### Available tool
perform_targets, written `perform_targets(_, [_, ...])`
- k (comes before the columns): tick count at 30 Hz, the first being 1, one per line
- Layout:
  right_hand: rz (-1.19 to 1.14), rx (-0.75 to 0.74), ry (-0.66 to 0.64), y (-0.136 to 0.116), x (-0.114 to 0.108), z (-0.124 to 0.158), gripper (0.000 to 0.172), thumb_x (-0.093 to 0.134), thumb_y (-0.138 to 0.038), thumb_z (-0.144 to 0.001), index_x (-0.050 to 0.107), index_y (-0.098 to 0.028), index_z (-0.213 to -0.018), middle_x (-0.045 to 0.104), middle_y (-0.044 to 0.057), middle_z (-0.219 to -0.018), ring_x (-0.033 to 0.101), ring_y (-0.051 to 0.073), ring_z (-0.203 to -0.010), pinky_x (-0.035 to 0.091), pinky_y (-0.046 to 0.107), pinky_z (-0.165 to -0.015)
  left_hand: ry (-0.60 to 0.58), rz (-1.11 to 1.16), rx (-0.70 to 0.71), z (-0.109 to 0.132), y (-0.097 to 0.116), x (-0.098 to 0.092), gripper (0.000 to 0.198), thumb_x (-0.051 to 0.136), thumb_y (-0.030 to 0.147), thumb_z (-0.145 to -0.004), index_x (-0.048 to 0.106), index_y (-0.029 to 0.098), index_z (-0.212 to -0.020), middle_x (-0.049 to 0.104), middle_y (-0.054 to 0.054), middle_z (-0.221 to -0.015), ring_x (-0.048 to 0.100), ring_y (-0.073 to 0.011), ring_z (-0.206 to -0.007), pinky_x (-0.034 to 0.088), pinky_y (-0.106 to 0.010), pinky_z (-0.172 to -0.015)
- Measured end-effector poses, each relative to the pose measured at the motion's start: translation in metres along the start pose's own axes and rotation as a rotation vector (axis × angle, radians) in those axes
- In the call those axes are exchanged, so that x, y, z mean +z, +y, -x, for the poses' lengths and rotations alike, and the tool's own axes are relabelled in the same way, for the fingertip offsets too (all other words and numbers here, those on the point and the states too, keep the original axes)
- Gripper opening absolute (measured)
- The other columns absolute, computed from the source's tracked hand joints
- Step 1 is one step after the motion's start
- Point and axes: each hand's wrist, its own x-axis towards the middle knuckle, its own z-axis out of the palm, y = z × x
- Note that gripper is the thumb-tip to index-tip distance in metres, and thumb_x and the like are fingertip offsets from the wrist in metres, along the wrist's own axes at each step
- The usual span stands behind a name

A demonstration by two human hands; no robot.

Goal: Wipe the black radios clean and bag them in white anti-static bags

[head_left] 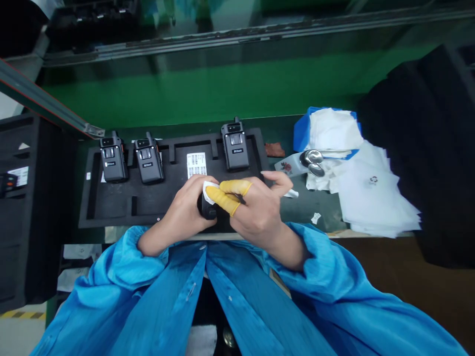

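My left hand (187, 203) is wrapped round a black walkie-talkie (206, 208), held at the near edge of the black foam tray (172, 198). Most of that radio is hidden by my fingers. With yellow finger cots on two fingers, my right hand (260, 210) presses a small white wipe (208, 193) against the radio's top. Behind my hands, one walkie-talkie (235, 148) lies in the tray's right part. Two more, a walkie-talkie (113, 160) and its neighbour (148, 160), rest at the left. A white label sheet (196, 164) lies in the middle of the tray.
To the right, a blue box (302, 131) holds a stack of white wipes (334, 129). Near it are a shiny metal object (313, 160) and white plastic bags (374, 193). Dark foam trays stand at the left (33, 207), and black material (423, 138) rises at the far right.
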Motion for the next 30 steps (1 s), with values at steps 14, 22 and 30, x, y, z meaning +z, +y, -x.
perform_targets(14, [0.041,0.398,0.092,0.065,0.014,0.077,0.030,0.052,-0.006,-0.078,0.075,-0.024,-0.084,0.069,0.001,-0.082,0.060,0.013,-0.074,0.036,0.033,-0.077,-0.029,-0.186,-0.211,-0.029,0.005,-0.019,0.057,0.070,0.031,-0.070,0.052,0.016,-0.122,0.067,-0.009,-0.111,0.065,-0.0261,-0.103,0.051,-0.037,-0.092])
perform_targets(22, [0.093,0.430,0.101,0.060,0.025,0.092,0.035,0.050,-0.004,-0.075,0.076,-0.026,-0.078,0.067,0.001,-0.077,0.059,0.013,-0.072,0.036,0.037,-0.079,-0.018,-0.624,-0.579,-0.125,-0.037,-0.030,0.060,0.058,0.049,-0.082,0.053,0.004,-0.122,0.065,-0.026,-0.106,0.063,-0.0424,-0.103,0.049,-0.052,-0.087])
perform_targets(30, [-0.108,0.424,0.146,0.061,0.025,0.094,0.038,0.048,-0.006,-0.083,0.075,-0.025,-0.102,0.065,0.005,-0.086,0.061,0.015,-0.078,0.050,0.029,-0.067,0.014,-0.729,-0.408,-0.131,0.000,0.004,0.072,0.063,0.051,-0.083,0.044,0.007,-0.137,0.056,-0.026,-0.118,0.061,-0.0443,-0.106,0.050,-0.048,-0.085])
